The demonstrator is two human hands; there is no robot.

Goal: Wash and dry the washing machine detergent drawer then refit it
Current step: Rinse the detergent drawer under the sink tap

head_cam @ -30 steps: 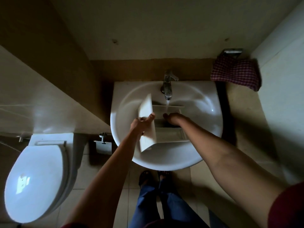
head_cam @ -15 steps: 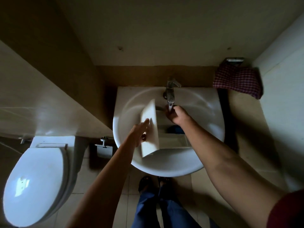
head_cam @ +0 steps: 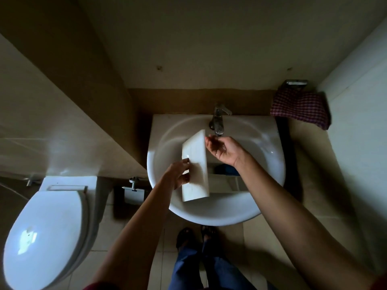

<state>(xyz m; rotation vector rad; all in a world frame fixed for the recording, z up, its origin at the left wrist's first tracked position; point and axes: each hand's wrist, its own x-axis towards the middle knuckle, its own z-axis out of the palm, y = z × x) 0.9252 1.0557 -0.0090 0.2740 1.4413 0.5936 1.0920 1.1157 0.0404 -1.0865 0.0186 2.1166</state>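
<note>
Head view: my left hand [head_cam: 178, 174] grips drawer [head_cam: 195, 164] by front panel, inside sink [head_cam: 209, 216]; my right hand [head_cam: 224, 150] relaxed, empty, under tap [head_cam: 217, 122] at back rim.

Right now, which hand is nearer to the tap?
Right. The right hand is open, palm up, just under the spout of the tap. The left hand is lower and further left, gripping the front panel of the detergent drawer.

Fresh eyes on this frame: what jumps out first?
The white drawer stands out in the sink at centre, gripped by the left hand. The right hand is open by the tap. A closed toilet gleams lower left; a checked cloth hangs upper right.
</note>
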